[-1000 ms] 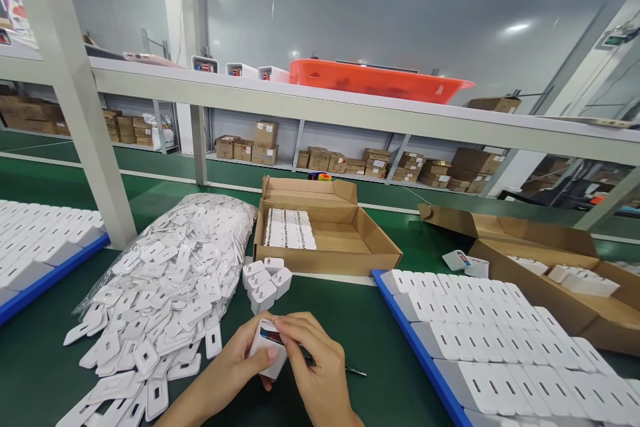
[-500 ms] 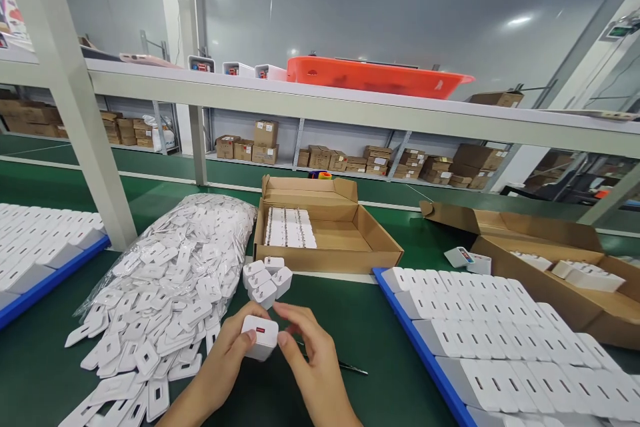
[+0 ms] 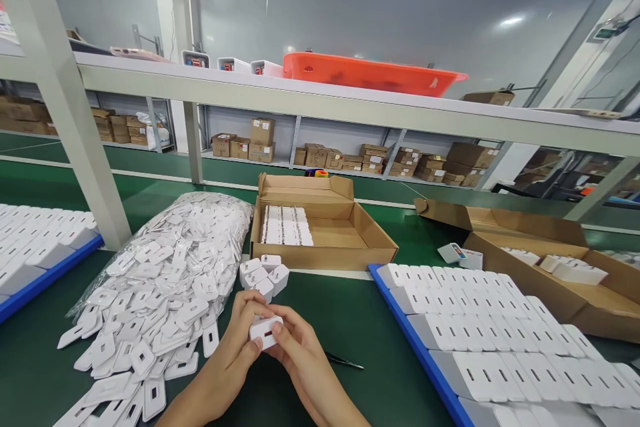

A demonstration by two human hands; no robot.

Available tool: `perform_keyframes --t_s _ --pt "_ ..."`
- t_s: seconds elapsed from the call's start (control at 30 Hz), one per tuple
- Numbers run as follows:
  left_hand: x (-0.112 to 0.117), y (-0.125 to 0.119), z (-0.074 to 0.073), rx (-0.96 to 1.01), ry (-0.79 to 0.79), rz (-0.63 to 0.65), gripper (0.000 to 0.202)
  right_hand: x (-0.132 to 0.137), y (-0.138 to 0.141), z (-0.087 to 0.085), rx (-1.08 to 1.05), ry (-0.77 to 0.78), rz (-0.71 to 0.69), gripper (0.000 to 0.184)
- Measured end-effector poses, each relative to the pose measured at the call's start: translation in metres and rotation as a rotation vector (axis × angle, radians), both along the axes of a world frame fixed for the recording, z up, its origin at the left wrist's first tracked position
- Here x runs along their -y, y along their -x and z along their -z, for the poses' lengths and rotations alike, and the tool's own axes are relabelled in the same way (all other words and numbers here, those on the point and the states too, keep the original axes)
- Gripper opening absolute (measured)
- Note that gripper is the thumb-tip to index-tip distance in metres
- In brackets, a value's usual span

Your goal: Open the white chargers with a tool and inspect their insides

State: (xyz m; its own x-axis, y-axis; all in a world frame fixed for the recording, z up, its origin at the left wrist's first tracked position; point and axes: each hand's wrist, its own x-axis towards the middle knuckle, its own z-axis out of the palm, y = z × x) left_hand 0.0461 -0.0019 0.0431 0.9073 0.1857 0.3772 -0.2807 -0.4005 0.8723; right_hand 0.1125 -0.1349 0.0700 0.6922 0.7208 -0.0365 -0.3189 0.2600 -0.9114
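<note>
Between my two hands is a white USB charger (image 3: 265, 331), its slotted end facing me and tilted. My left hand (image 3: 235, 345) is closed round its left side, thumb at the lower edge. My right hand (image 3: 301, 349) also grips it, with the thumb pressed on the slotted face and the fingers behind. Just beyond my fingers stands a small cluster of white chargers (image 3: 263, 275), some with plug pins showing. Dark tweezers (image 3: 343, 361) lie on the green mat, partly hidden by my right hand.
An open bag of white slotted cover plates (image 3: 173, 273) spills at the left. A cardboard box (image 3: 325, 257) holding white parts stands behind. On the right are a blue tray (image 3: 417, 351) of slotted white chargers and another open box (image 3: 530, 287). A second blue tray (image 3: 47, 278) sits far left.
My right hand has moved in from beside the charger and now grips it, thumb on its slotted face. The charger has tilted in my hands. The view has shifted slightly.
</note>
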Motion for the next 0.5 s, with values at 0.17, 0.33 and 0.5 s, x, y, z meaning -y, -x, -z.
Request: perform_keyframes --t_s 0.17,0.33,0.5 --pt "0.003 -0.002 0.000 -0.045 0.106 0.033 0.030 0.001 -0.005 0.007 0.191 0.036 0.031 0.033" --pt "0.006 -0.006 0.002 -0.072 0.357 -0.021 0.040 0.001 -0.013 0.009 0.422 0.054 0.157 0.030" --pt "-0.001 -0.011 0.003 -0.174 0.563 0.101 0.056 0.005 -0.019 0.009 0.527 0.028 0.185 0.030"
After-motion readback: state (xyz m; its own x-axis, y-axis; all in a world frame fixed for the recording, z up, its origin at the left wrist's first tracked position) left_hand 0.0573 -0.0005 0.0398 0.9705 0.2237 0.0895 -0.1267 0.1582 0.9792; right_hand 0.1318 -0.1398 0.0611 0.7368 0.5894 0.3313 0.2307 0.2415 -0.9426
